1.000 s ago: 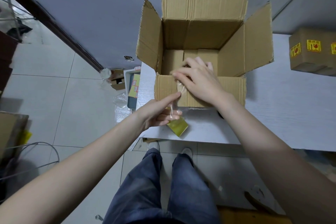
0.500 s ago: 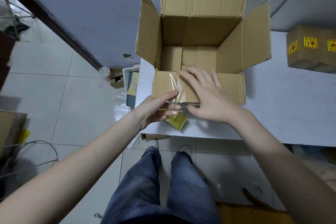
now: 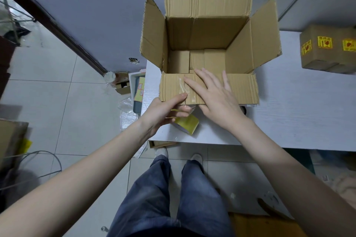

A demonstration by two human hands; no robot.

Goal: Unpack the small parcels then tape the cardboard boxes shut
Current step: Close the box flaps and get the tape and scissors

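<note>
Since a second ago the right hand has slid back from the mouth of the large open brown cardboard box and now lies flat, fingers straight and spread, pressing on the box's near flap, which folds outward toward the person. Beside it the left hand has risen slightly: its thumb rests on the flap's lower edge while its curled fingers hold a yellow roll of clear packing tape just under that edge. A strip of clear tape already shines on the flap, to the left of the right fingers. That box stands at the near left corner of the white surface, its other three flaps upright, with small brown cardboard parcels visible at the bottom. A smaller shut cardboard box with yellow labels sits near the surface's far right edge. To do this step well, I judge the flat palm should smooth the tape outward from its middle so it beds without creases, while the left hand keeps the strip taut and in line with the flap before tearing it.
</note>
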